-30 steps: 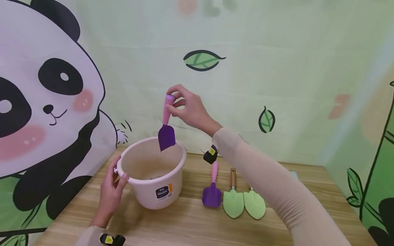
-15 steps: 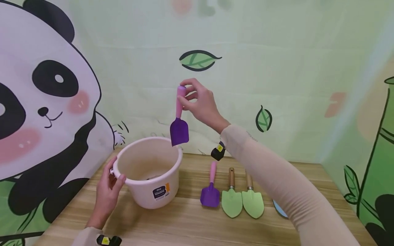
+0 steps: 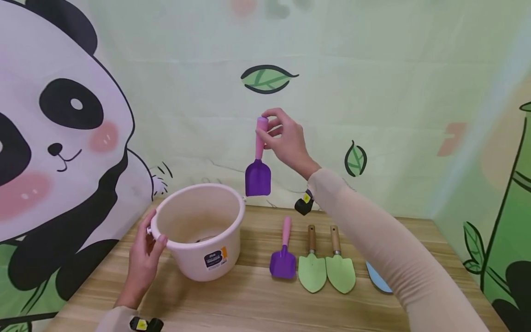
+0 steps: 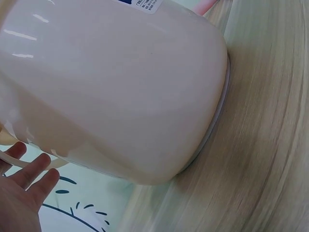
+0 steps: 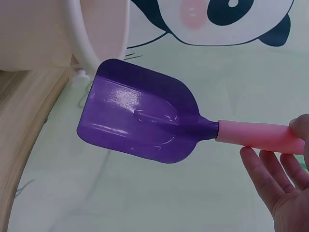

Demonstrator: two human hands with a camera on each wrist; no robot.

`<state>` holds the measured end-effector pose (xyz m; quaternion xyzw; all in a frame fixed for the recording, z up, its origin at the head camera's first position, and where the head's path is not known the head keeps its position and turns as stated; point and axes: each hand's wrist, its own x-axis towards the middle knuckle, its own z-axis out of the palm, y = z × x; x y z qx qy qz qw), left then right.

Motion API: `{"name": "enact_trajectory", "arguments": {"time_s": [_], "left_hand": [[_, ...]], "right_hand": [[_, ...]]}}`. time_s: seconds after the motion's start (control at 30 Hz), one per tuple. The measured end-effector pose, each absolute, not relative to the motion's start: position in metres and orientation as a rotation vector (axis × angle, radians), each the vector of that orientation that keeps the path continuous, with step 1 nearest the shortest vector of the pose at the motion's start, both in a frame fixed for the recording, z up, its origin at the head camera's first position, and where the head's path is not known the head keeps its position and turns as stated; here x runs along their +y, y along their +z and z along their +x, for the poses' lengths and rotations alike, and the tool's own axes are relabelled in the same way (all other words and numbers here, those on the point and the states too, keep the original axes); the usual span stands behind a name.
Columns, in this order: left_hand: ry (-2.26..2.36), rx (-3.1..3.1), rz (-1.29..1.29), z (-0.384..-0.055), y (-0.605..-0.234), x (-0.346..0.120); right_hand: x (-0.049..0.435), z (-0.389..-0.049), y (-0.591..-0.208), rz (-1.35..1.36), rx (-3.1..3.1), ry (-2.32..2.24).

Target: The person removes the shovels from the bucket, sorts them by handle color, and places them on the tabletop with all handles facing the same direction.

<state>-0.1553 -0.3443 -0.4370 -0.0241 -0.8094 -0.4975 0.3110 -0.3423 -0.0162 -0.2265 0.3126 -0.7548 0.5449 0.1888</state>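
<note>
My right hand (image 3: 290, 138) pinches a small hand shovel (image 3: 258, 177) by the top of its pink handle. The purple square-ended blade hangs down, above and right of the bucket's rim; in the right wrist view the shovel (image 5: 140, 111) shows its hollow face. With my left hand (image 3: 143, 258) I grip the pale pink bucket (image 3: 207, 258) at its left rim, thumb on the near side. In the left wrist view several fingers of the left hand (image 4: 24, 193) show beside the bucket wall (image 4: 135, 87). Something dark lies at the bucket's bottom, too little visible to name.
On the wooden table (image 3: 257, 309), right of the bucket, lie another purple shovel (image 3: 283, 265) and two green trowels, one (image 3: 312, 272) beside the other (image 3: 341, 274). A blue thing (image 3: 378, 277) is partly hidden by my right sleeve (image 3: 373, 226). A panda-printed backdrop (image 3: 199, 138) stands behind.
My right hand has carried the shovel rightward, from over the bucket to beyond its right rim, and its blade has turned to face the camera. The left hand keeps its hold on the bucket.
</note>
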Motion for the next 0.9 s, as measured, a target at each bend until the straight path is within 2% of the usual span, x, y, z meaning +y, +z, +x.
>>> {"name": "enact_trajectory", "arguments": {"time_s": [0.57, 0.9], "left_hand": [[-1.305, -2.134, -0.063, -0.158, -0.438, -0.344], [-1.324, -2.121, -0.065, -0.156, -0.437, -0.341]], "right_hand": [[-0.005, -0.357, -0.265, 0.728, -2.197, 1.556], [-0.003, -0.364, -0.301, 0.656, -2.239, 1.603]]}}
